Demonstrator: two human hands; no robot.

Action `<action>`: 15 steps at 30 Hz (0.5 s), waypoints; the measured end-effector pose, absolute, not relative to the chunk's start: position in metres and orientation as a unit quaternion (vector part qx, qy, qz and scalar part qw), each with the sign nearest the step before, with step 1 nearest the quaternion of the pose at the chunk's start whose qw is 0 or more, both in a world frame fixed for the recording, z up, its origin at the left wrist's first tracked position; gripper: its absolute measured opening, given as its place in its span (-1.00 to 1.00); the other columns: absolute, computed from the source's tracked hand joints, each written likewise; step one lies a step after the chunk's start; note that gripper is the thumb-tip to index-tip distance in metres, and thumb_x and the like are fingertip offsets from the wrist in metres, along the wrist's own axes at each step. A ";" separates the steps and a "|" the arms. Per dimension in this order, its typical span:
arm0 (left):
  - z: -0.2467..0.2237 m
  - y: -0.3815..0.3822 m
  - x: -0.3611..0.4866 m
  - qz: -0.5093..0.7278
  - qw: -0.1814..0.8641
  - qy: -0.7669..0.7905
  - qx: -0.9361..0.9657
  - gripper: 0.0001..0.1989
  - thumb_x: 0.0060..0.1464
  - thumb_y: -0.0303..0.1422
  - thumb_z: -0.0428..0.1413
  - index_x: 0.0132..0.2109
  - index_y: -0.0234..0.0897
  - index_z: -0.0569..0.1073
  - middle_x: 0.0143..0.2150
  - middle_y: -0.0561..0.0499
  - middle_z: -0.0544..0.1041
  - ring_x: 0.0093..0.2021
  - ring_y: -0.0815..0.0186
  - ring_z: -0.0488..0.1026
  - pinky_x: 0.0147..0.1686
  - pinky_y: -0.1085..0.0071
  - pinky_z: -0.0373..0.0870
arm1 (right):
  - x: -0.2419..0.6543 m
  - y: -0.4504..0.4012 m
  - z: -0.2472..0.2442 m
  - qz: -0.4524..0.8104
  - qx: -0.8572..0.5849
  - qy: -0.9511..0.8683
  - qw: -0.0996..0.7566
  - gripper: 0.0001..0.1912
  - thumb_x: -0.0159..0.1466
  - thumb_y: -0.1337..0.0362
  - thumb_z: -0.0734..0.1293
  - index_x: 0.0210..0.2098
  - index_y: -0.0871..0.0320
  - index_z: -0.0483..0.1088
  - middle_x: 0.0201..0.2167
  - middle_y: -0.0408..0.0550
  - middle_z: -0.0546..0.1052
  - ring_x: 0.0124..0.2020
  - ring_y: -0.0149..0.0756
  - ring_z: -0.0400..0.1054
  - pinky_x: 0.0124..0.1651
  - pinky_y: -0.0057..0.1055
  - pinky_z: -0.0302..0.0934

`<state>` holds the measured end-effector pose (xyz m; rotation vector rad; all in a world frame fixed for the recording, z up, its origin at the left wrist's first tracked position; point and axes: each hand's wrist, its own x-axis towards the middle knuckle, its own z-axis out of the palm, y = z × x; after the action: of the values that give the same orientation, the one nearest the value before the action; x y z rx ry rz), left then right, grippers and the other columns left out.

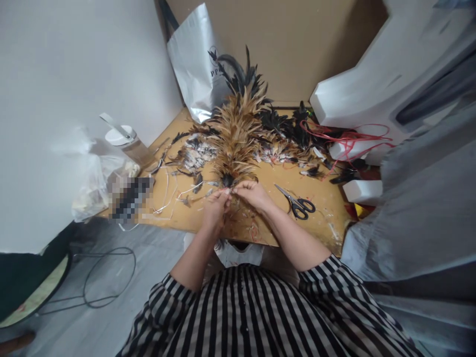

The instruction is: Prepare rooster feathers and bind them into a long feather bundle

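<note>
A long plume of brown feathers (238, 126), with dark feathers at its far tip, lies on the wooden table pointing away from me. My left hand (217, 204) pinches the near end of this feather bundle between thumb and fingers. Right beside it, the fingertips of my right hand (253, 194) are pressed together at the same end; what lies between them is too small to make out. Black-handled scissors (300, 204) rest to the right of my right hand, blades partly apart.
Loose feather piles (199, 151) and black feathers (277, 121) flank the plume on the table (323, 228). Red string (347, 139) tangles at the right. A silver bag (193, 59) stands behind, with a lidded container (128, 144) and plastic bag (98, 183) at left.
</note>
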<state>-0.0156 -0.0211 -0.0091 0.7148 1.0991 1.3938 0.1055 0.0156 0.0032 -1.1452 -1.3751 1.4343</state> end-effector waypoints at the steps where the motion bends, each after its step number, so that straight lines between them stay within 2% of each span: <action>1: -0.009 -0.021 -0.015 0.592 0.573 0.478 0.305 -0.73 -0.19 -0.25 0.20 -0.54 -0.36 0.33 -0.68 0.15 0.22 -0.70 0.57 0.04 -0.74 0.61 -0.14 | 0.104 0.014 0.004 0.567 -0.450 -0.548 0.419 -0.83 -0.05 0.22 0.33 -0.58 0.23 0.38 -0.67 -0.20 0.38 -0.62 -0.51 0.14 -0.48 -0.51 0.05; 9: -0.007 -0.018 -0.015 0.578 0.585 0.492 0.284 -0.71 -0.20 -0.25 0.20 -0.57 -0.37 0.31 -0.73 0.17 0.15 -0.72 0.58 0.01 -0.74 0.63 -0.16 | 0.104 0.009 0.013 0.570 -0.423 -0.576 0.407 -0.82 -0.02 0.23 0.34 -0.57 0.25 0.40 -0.63 -0.15 0.42 -0.60 -0.51 0.17 -0.47 -0.51 0.05; 15: 0.001 -0.013 -0.030 0.583 0.658 0.419 0.229 -0.76 -0.19 -0.38 0.22 -0.50 -0.38 0.28 -0.61 0.14 0.22 -0.69 0.62 0.03 -0.77 0.67 -0.17 | 0.121 0.018 0.014 0.663 -0.402 -0.487 0.403 -0.74 -0.04 0.14 0.39 -0.51 0.22 0.36 -0.72 -0.27 0.28 -0.75 -0.61 -0.10 -0.66 -0.54 -0.30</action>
<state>-0.0295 -0.0134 0.0013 0.5195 0.9484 1.3198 0.1213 0.0182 0.0140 -1.0151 -1.2304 1.6737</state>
